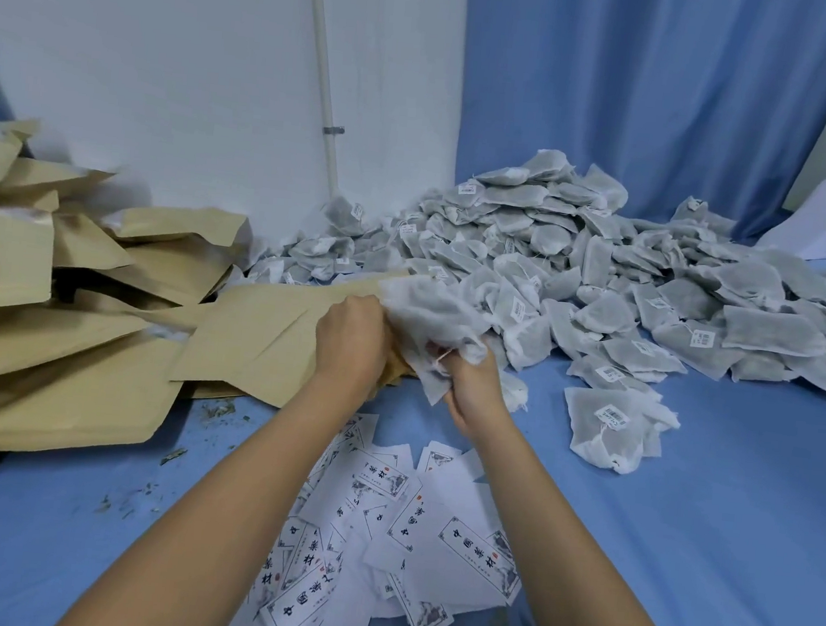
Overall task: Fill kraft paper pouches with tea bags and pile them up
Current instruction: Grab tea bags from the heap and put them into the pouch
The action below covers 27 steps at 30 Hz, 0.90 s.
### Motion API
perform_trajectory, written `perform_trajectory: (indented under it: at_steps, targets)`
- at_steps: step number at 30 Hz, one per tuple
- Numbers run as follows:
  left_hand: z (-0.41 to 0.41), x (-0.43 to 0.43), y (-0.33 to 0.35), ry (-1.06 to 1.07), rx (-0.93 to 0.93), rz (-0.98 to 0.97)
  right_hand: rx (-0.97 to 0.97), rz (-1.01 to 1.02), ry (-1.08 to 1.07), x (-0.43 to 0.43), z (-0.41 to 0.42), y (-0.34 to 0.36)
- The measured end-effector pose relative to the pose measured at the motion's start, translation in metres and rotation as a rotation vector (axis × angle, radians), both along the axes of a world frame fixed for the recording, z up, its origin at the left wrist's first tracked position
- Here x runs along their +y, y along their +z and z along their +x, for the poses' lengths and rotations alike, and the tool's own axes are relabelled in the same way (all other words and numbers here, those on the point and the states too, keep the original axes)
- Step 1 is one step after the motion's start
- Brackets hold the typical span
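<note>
A kraft paper pouch [259, 339] lies on the blue cloth with its mouth toward the middle. My left hand [348, 344] grips the pouch's open edge. My right hand [470, 382] holds a bunch of white tea bags [431, 314] at the pouch's mouth, and they blur with motion. A large heap of tea bags [605, 264] lies behind and to the right. One loose tea bag [611, 425] sits right of my right hand. A pile of kraft pouches [51, 311] lies at the left.
White printed label cards [411, 537] are scattered on the blue cloth [703, 563] between my forearms. Tea crumbs [135, 498] dot the cloth near the pouch pile. A white wall with a pipe [326, 80] and a blue curtain [645, 93] stand behind.
</note>
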State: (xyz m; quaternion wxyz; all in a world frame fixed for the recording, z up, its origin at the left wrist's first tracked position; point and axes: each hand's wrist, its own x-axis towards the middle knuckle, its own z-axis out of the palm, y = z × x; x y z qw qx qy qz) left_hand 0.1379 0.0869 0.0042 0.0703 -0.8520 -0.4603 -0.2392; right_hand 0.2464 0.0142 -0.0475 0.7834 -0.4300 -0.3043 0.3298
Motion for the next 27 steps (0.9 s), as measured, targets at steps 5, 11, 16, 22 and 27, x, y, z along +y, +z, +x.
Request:
perform_trajectory:
  at_steps: [5, 11, 16, 22, 27]
  targets:
    - [-0.014, 0.018, 0.002, 0.043, -0.161, -0.013, -0.577, -0.138, -0.018, -0.007, 0.000, -0.004]
    - [-0.003, -0.006, -0.004, -0.083, -0.039, 0.102, -1.295, -0.576, -0.208, 0.022, -0.011, 0.006]
    - [0.002, -0.019, -0.003, -0.072, -0.001, 0.141, -1.184, -0.809, 0.093, 0.046, -0.018, 0.031]
    - [-0.011, 0.002, 0.014, 0.016, -0.095, 0.098, -1.205, -0.550, 0.126, 0.046, -0.020, 0.039]
    - [0.011, -0.032, 0.017, -0.148, -0.096, 0.065, -1.076, -0.579, 0.158, 0.049, -0.040, 0.030]
